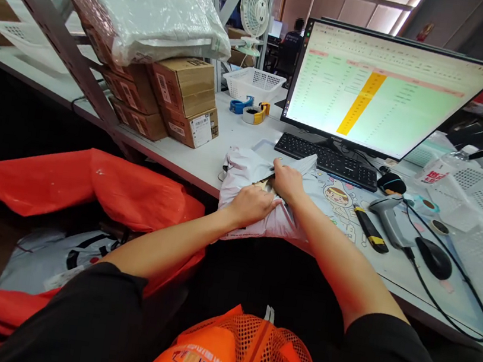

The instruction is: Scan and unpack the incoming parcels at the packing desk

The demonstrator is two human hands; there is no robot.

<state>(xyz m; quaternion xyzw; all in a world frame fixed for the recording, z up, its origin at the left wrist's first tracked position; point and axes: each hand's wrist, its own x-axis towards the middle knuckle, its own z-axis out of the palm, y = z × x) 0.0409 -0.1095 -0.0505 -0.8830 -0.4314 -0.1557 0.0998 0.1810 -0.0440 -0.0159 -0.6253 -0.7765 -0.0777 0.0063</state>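
Observation:
A white plastic mailer bag [243, 163] lies at the desk's front edge, with an opening in its upper side. My left hand [252, 205] is closed on the near edge of that opening. Just beyond it, my right hand [287, 181] grips the far side of the bag. Between the two hands a little yellowish material shows inside the bag; what it is I cannot make out. To the right of the bag, a black and yellow utility knife [370, 230] rests on the printed desk mat [338, 197].
A monitor [384, 93] and keyboard [327, 160] stand behind the bag. On the right lie a barcode scanner [391, 217] with its cable and a mouse [433, 259]. Cardboard boxes [186, 92] are stacked left. Below left is an open red sack [132, 189] holding parcels.

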